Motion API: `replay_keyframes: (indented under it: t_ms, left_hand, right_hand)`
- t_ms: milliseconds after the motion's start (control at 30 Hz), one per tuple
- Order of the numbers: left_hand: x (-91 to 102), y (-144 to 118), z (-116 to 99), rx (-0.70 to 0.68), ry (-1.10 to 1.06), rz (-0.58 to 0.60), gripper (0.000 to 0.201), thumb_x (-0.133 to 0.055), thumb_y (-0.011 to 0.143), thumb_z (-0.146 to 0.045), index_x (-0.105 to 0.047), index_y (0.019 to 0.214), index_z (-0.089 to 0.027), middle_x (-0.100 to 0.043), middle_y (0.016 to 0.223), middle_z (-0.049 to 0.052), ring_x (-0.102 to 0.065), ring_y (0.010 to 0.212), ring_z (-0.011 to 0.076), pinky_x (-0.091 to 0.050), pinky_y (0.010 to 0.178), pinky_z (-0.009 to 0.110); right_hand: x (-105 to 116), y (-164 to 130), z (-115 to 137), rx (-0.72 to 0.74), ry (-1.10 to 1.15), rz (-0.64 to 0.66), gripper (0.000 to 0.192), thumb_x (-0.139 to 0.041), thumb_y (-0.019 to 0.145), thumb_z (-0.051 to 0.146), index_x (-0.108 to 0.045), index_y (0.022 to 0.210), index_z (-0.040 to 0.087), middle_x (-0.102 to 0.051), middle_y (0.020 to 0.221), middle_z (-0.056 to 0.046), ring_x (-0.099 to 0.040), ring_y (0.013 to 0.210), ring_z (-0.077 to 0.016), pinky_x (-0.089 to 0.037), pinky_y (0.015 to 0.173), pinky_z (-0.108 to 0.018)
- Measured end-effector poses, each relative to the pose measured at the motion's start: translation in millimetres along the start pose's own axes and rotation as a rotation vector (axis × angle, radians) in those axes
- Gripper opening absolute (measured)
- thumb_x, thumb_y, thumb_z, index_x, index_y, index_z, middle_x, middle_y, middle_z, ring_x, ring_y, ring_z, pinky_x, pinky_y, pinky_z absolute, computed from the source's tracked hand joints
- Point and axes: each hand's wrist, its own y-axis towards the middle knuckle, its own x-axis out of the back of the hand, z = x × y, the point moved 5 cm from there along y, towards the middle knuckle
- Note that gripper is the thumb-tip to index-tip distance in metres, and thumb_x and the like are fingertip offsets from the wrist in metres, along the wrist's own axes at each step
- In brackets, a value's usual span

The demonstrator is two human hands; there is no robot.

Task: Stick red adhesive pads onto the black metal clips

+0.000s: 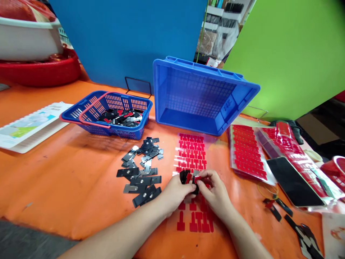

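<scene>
Black metal clips (pixel 185 177), several gathered in a small bundle, are held in the left hand (pixel 175 192) above a transparent sheet of red T-shaped stickers (pixel 192 158) laid flat on the orange bench (pixel 67 172). The left fingers are closed around the bundle. The right hand (pixel 215 194) is brought up against the left, its thumb and forefinger pinched on a small red-and-black piece (pixel 197 178) at the near end of the bundle; whether this piece is a sticker alone or a clip already bearing one cannot be told. Both hands are positioned over the lower half of the sheet, where several sticker places are seen bare and a few red stickers remain nearest the person. A loose pile of black and grey clips (pixel 142 169) is spread on the bench just left of the hands. Behind that pile, a blue basket with a red handle (pixel 107 113) is noted, holding more clips. A blue crate (pixel 199 97) is tipped on its side behind the sticker sheet, its opening facing the person. To the right, further sticker sheets (pixel 249 154) and a dark phone (pixel 293 181) are laid on the bench.
</scene>
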Motion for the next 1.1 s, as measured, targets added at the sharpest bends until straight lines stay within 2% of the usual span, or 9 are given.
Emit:
replay_keyframes:
  t_ms: [1100]
  left_hand:
    - [0.0, 0.7, -0.4, 0.0, 0.006, -0.004, 0.015, -0.059, 0.065, -0.021, -0.056, 0.079, -0.016, -0.055, 0.077, 0.001, -0.055, 0.075, 0.0151, -0.048, 0.071, 0.033]
  right_hand:
    - [0.2, 0.1, -1.3, 0.001, -0.013, -0.019, 0.01, -0.048, 0.078, 0.017, -0.046, 0.086, 0.022, -0.054, 0.084, -0.001, -0.056, 0.079, -0.0153, -0.047, 0.072, -0.03]
